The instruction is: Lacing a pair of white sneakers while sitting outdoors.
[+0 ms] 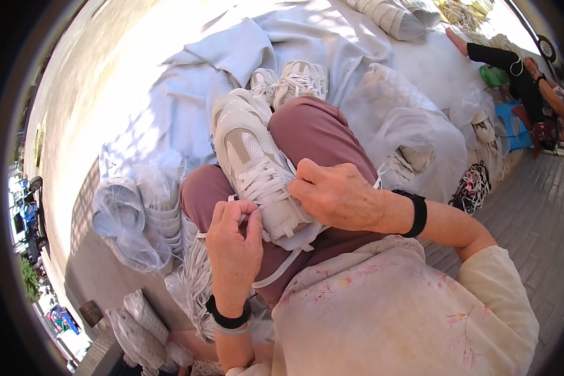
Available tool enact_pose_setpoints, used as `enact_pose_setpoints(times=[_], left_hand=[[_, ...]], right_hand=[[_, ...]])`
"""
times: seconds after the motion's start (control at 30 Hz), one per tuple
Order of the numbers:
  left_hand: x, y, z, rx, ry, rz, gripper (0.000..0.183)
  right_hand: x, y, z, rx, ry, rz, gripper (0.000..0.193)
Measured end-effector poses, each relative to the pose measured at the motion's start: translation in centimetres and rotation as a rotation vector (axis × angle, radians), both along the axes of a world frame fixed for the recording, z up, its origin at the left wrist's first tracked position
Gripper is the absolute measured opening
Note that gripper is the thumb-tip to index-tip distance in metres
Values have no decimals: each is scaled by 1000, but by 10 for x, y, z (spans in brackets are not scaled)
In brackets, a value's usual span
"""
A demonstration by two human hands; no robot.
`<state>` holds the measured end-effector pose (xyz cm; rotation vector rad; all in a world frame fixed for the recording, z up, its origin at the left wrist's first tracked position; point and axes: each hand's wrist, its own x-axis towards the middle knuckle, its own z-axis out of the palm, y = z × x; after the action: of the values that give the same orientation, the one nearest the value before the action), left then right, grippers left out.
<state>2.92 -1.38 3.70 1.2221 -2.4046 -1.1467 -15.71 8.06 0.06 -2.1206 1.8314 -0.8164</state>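
A beige and white sneaker (pixel 247 147) lies across my lap, its toe pointing away and its tongue towards me. White shoelace (pixel 263 182) criss-crosses its front, and a loose length curves below the tongue over my thigh. On the sneaker's left edge, my left hand (pixel 233 250) is closed in a pinch on the shoelace. My right hand (pixel 338 194) is closed at the right row of eyelets, its fingertips pinched together by the lace. What lies between those fingers is mostly hidden, though a white lace end shows behind the hand.
More sneakers (pixel 302 81) stand beyond my knees on a pale cloth (pixel 232 53). Plastic-wrapped shoes (pixel 122 213) lie at left, with a bundle of white laces (pixel 197 282) beside them. Bagged shoes (pixel 413 156) and dark tangled laces (pixel 473 188) lie at right. Another person (pixel 554 100) sits far right.
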Motion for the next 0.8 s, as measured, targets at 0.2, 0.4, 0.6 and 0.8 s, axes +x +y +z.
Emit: enact_pose_setpoints(times=[0.2,0.4,0.6,0.8], left_hand=[[-9,5,-8,-231,-8,22,7],[1,8,-8,-285,22,-22,16],[-7,4,3,-309,-185,-108,14],[4,-6,-8,-90,49,-7,12]], right_hand=[[-6,6,20,10,120,69,12],[-8,13,9,106,-153,-42,10],[-6,3,-8,98,-424,-137,13],[-6,-1,-7,212,-582,-89,13]])
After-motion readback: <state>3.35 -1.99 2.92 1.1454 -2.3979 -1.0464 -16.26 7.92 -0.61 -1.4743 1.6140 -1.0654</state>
